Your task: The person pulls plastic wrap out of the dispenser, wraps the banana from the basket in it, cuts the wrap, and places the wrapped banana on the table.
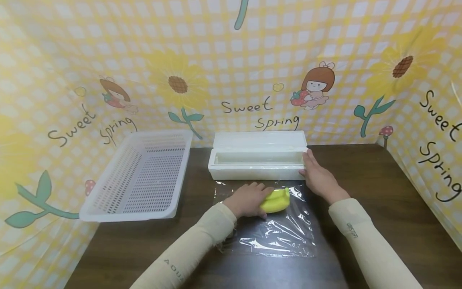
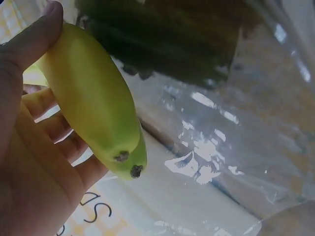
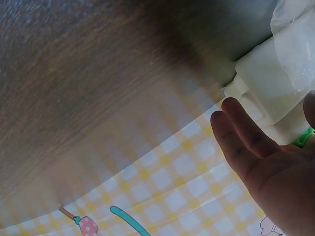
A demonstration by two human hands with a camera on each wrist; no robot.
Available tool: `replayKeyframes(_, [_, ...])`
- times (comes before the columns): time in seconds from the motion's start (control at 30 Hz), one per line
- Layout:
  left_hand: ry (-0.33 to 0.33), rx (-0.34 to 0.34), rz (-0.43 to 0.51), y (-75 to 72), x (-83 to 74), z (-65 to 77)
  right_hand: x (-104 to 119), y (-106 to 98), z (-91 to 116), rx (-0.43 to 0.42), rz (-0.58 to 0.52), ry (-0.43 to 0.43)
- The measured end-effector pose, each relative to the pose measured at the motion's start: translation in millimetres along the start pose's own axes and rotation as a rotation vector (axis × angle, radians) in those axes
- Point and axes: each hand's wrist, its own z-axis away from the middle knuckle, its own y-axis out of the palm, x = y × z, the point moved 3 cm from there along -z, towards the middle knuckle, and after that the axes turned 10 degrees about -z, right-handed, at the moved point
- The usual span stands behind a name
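Note:
My left hand (image 1: 246, 199) grips a small yellow banana bunch (image 1: 277, 202) above a sheet of clear plastic film (image 1: 281, 237). In the left wrist view, the thumb lies over one side of the bananas (image 2: 96, 93), with the fingers around the other and two dark tips showing. My right hand (image 1: 319, 176) is at the right end of a long white wrap box (image 1: 252, 174), its fingers extended along that end. The box's lid (image 1: 260, 139) is raised at the back. From the box front, film spreads toward me over the dark table.
A white perforated plastic basket (image 1: 182, 172) stands to the left of the box. The brown wooden table (image 1: 364, 172) extends to the right. Behind and at both sides hangs a yellow checked cloth (image 1: 231, 80) printed with flowers.

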Motion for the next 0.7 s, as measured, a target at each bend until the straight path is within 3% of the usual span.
replayKeyframes(0.43, [-0.017, -0.036, 0.028, 7.6, -1.8, 6.6, 4, 0, 1, -0.004, 0.0, -0.018])
replayKeyframes(0.7, [-0.038, -0.129, 0.13, -4.2, 12.3, 32.1, 3, -5, 1, 0.055, -0.053, -0.021])
